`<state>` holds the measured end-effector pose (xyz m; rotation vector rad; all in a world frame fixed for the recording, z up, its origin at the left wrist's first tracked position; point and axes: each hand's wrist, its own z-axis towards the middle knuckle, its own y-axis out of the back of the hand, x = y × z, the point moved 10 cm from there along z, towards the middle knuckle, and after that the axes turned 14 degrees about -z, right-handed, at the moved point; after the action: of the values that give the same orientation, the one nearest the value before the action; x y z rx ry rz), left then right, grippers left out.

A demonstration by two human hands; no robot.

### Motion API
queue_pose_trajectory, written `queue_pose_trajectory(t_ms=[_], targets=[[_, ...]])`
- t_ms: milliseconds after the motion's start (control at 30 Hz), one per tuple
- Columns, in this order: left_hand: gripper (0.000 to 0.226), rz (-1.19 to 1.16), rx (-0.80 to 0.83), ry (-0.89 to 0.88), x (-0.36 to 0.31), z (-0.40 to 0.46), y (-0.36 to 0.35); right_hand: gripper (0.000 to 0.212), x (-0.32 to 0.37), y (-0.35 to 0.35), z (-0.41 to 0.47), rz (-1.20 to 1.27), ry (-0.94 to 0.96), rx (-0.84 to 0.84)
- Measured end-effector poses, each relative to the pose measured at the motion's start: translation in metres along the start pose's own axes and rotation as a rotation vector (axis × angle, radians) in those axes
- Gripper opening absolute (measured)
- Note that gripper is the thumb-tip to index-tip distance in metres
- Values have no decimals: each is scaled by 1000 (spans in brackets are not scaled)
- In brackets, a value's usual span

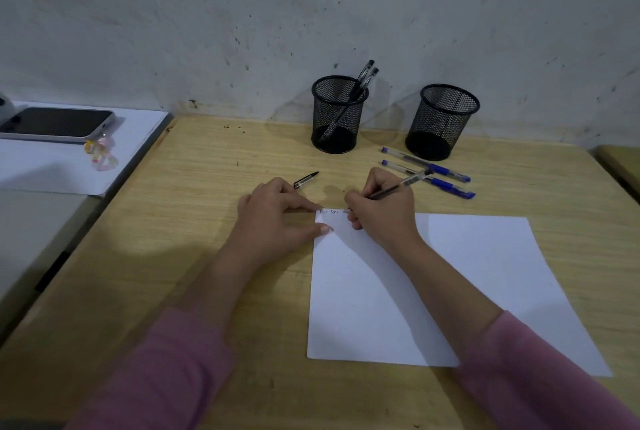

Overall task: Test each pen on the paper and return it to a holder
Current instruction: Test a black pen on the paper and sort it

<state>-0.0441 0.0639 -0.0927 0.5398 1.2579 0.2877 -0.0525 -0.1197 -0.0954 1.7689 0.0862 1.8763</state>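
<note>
presently the right hand (381, 211) is closed in a writing grip around a black pen (398, 186), tip down at the top left corner of the white paper (485, 273), where a few small written marks show beside the tip; the pen barrel slants up and to the right past the knuckles. the left hand (277, 214) lies flat on the wooden desk (207, 187) with fingers loosely extended, grasping nothing, its fingertips (325, 229) touching the paper's left edge near the upper corner. a black pen cap (305, 180) lies on the desk just beyond the left hand, apart from it. two blue pens (427, 171) lie side by side on the desk behind the right hand, capped, near the foot of the right mesh holder (441, 121), which appears empty as far as the mesh allows. the left mesh holder (337, 114) stands upright against the wall and contains two black pens (363, 79) leaning to the right. both holders stand well apart from the paper. on an adjoining surface to the left, a phone (59, 123) rests on a white sheet (52, 166) with a small colourful charm (102, 152) beside it. pink sleeves (166, 370) cover both forearms.
</note>
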Motion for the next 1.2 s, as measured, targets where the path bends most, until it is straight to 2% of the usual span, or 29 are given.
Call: queue_pose_trajectory(t_ms=[100,800,967,1200], targets=[[42,-3,-6,-2,1,0,0,25,0,0,0,1,-2,-5],[40,12,3,-10,0,2,-1,31,2,2,1,-42,6,-36],[49,-25,-19,-10,0,2,0,25,0,0,1,-26,-39,-13],[41,9,-3,-14,1,2,0,26,-1,3,1,-48,-40,-33]])
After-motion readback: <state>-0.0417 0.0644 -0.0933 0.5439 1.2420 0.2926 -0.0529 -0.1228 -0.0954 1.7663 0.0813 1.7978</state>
